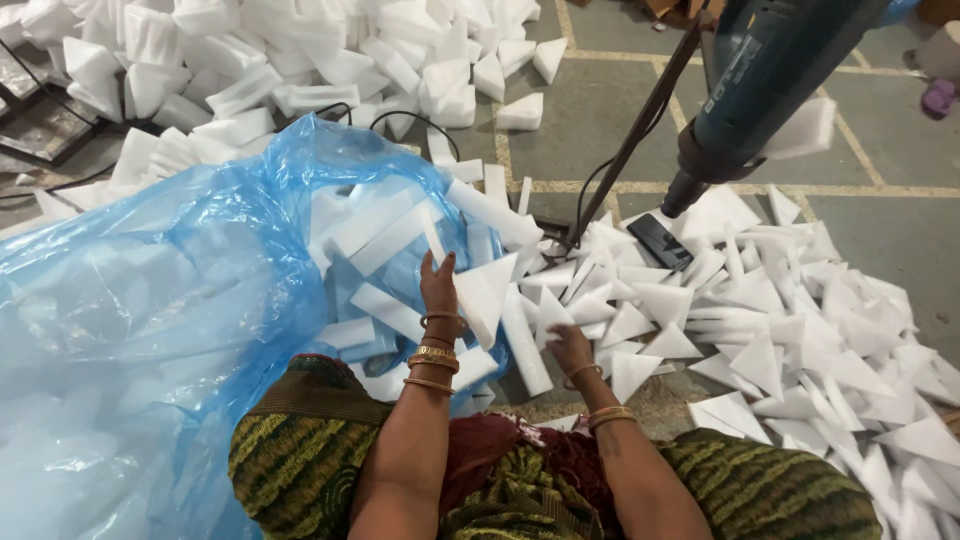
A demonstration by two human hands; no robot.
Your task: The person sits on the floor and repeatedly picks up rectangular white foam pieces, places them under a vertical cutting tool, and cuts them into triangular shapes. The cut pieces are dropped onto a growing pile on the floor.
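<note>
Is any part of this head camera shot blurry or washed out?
Head view: the dark teal power tool at top right is close and soft; the white foam triangles are bright and lose some edge detail; the translucent blue plastic bag shows glare; both hands look sharp.

A grey tiled floor (600, 110) carries heaps of white foam pieces (800, 330) — triangles and blocks — a blue plastic bag (150, 300) and black cables (400, 118).

far up and left of my grip: a big heap of white foam blocks (300, 60) | up and right: a blue-green power tool (770, 70) hangs | below it: a small black box (658, 240) on the grey tiled floor (590, 120) | black cable (420, 122) by the heap
</note>
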